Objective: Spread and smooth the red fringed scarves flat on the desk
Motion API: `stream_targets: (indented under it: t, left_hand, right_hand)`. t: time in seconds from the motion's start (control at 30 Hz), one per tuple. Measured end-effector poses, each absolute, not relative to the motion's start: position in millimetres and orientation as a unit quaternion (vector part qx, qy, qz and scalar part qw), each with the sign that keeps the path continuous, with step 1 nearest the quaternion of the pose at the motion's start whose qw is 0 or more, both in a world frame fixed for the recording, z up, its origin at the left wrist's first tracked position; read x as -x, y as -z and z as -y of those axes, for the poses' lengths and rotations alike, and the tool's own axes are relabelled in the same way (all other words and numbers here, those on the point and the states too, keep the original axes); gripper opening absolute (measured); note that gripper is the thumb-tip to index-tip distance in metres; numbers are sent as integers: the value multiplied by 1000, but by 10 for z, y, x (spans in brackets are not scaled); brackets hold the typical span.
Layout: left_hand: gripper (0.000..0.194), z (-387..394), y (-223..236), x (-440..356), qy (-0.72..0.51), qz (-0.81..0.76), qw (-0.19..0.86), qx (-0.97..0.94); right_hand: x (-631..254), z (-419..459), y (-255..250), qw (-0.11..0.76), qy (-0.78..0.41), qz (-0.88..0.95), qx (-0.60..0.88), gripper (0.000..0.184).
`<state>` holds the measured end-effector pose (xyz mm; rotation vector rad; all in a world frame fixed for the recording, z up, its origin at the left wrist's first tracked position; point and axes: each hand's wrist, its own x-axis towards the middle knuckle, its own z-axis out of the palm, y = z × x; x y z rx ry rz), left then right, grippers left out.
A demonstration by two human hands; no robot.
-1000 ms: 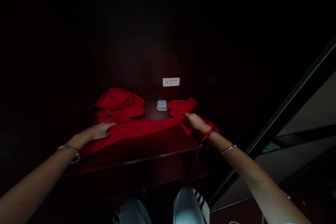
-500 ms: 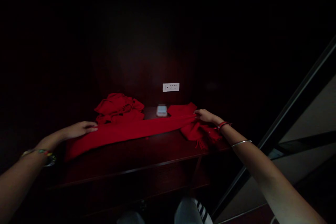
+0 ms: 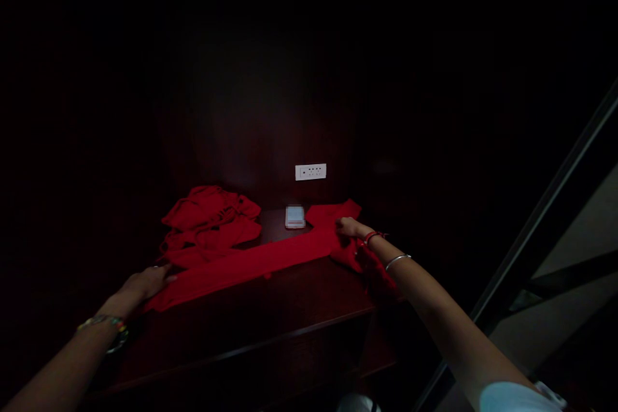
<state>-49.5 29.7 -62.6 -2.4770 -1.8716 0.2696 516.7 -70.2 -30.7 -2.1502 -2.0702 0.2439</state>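
A long folded strip of red fabric, apparently a scarf (image 3: pixel 255 262), stretches across the dark wooden shelf. At its near left end my left hand (image 3: pixel 149 282) grips the edge, with the thumb over the cloth. My right hand (image 3: pixel 350 227) is closed on the scarf's far right part, its fingertips partly hidden. Below that hand, loose red cloth (image 3: pixel 345 259) bunches up on the shelf. A crumpled heap of red cloth with thin straps or cords (image 3: pixel 210 215) lies behind the left half of the scarf.
On the shelf (image 3: pixel 232 325) by the back wall sits a small whitish box-like object (image 3: pixel 295 216), its face blurred. A white socket plate (image 3: pixel 310 172) is fixed to the wall above it. A dark diagonal frame (image 3: pixel 531 232) runs along the right.
Both hands have come lower; my right hand has moved left along the scarf and my left hand nearer and slightly right. The strip now lies lower, against the shelf. The view has tilted up slightly.
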Motion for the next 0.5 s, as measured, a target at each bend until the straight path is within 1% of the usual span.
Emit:
stream_targets:
  t: [0.1,0.2,0.27,0.33,0.4,0.5]
  left_hand:
    - [61,-294,633,577,-99,620,13,779]
    - [60,-246,615,622,-95,615,13,783]
    - [55,-213,564,637,-86,587,12,805]
    - [47,-178,450,651,-72,539,22,839]
    - [41,-129,284,667,-54,497,57,864]
    - [41,-8,79,691,-14,476,183,860]
  right_hand:
    - [-5230,717,304,68,-71,688,719,22]
    - [-5302,799,247,61,-67,696,712,31]
    - [-5332,880,203,54,-54,702,708,27]
    - [-5345,973,159,52,-30,708,703,17]
    - [-5347,1072,117,63,3,712,700,16]
    - [-5345,1220,100,106,60,708,696,25]
